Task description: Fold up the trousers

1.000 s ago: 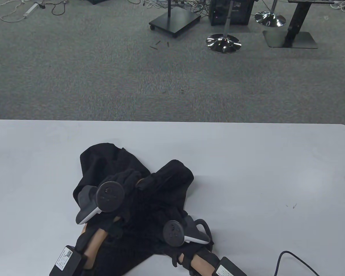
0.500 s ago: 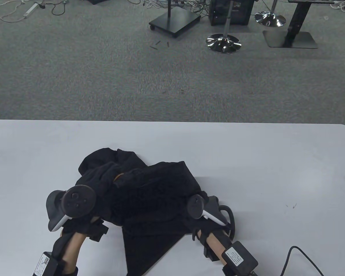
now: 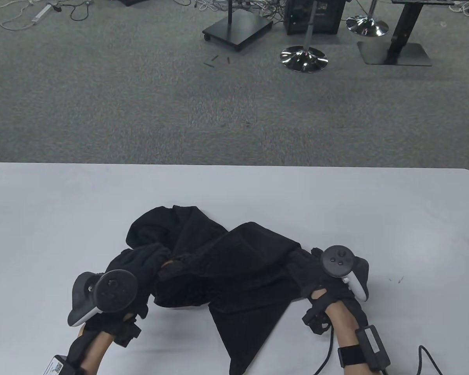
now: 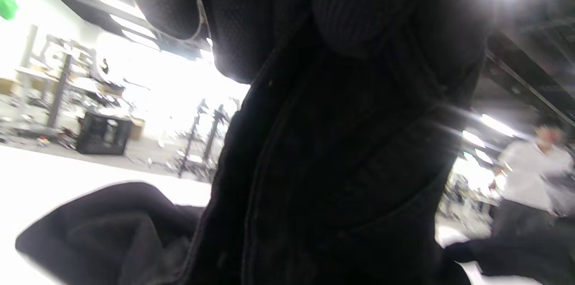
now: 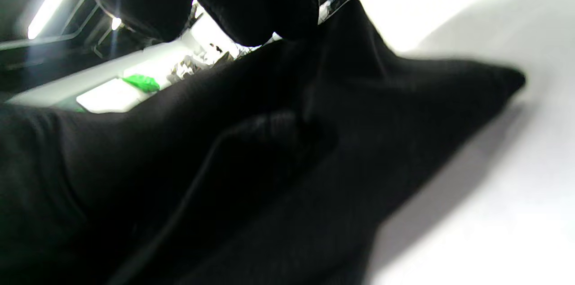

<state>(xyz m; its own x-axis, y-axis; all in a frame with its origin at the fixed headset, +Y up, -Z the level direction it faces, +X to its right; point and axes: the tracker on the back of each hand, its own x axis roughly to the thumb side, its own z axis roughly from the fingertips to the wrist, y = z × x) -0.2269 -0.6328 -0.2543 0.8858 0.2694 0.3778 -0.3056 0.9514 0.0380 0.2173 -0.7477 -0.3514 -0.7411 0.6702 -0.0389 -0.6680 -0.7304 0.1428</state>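
My left hand point(image 3: 136, 265) grips a bunched edge of the trousers point(image 3: 226, 269), fingers curled into the cloth at its left side; the left wrist view shows little but dark fabric hanging close in front of the lens, with a loose fold lying on the table below. My right hand point(image 3: 316, 273) holds the opposite edge, and in the right wrist view my fingertips point(image 5: 269, 15) come down together on a peak of cloth, which I read as a pinch, though black glove on black fabric makes the exact grip hard to make out. I hold the two hands well apart, one at each side of the garment, so that the cloth between them is drawn out sideways and I can find its shape. The trousers sit near the front middle of the table point(image 3: 375, 203), far from flat: a rumpled hump lies toward the far left, a broad panel stretches between my hands, and a pointed flap runs down to the near edge and out of the table view. I judge the folding itself as not yet begun; this is the spreading that comes first, and the hump on the left will need pulling straight before any crease can be laid. A cable point(image 3: 430, 359) trails from my right wrist across the table.
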